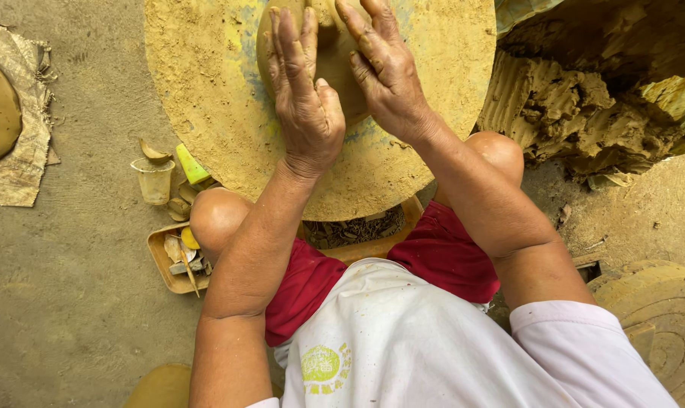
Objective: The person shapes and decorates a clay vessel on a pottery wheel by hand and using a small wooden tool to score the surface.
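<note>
Now, closest to you are your white shirt (425,340) and red shorts (448,253), with both bare knees raised on either side of the round clay-covered wheel disc (206,98). By your left knee on the earth floor (70,302) lies a shallow wooden tray of small shaping tools (177,261), and just beyond it stands a small clear plastic cup (155,180). Further out, your left hand (304,98) lies flat with the fingers stretched and close together, pressing the left side of the rounded lump of yellow-brown clay (333,57). Your right hand (384,68) is also open, the fingers slightly bent, and rests against the right side of the same lump. So both hands press the lump between them and neither is closed around it. The lump sits at the middle of the disc, at the top edge of the view. To your right, a big heap of raw cut clay (584,113) is piled just beside the disc.
</note>
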